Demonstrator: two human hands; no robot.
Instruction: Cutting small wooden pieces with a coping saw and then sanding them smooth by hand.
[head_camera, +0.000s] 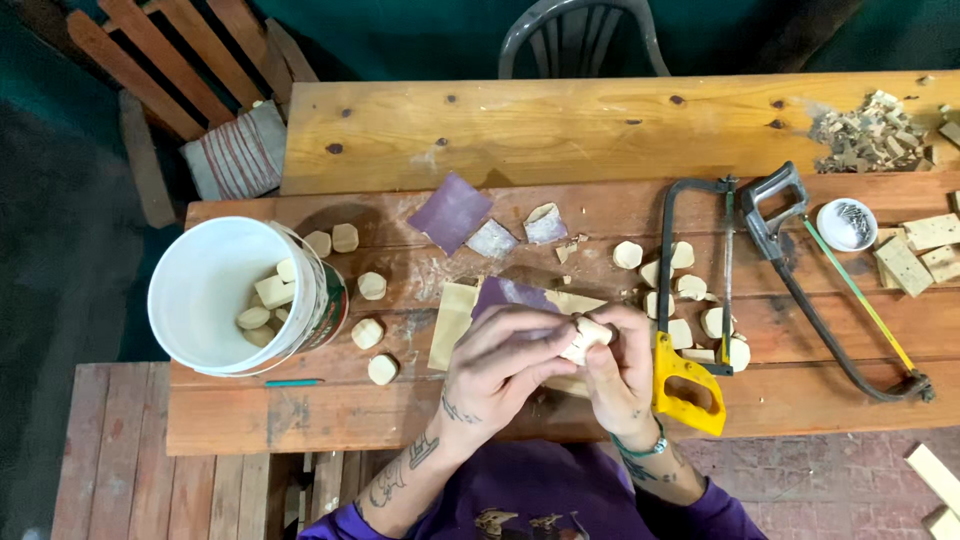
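Observation:
My right hand (625, 370) grips a small pale wooden piece (588, 338) over the front of the red-brown workbench (300, 415). My left hand (505, 365) presses a folded purple sheet of sandpaper (510, 296) against that piece, fingers curled over it. Both hands meet just above the bench's front edge. Under them lie strips of tan sandpaper (452, 322). Several rounded wooden pieces (367, 333) lie to the left, and several more (690, 287) to the right by a hacksaw with a yellow handle (690, 385).
A white bucket (200, 290) holding several wooden pieces stands at the left. A second, grey hacksaw (800, 270), a small white bowl of nails (846, 222), wood blocks (915, 250) and a pile of offcuts (870, 135) sit right. More sandpaper scraps (452, 212) lie behind. A green pencil (293, 383) lies near the bucket.

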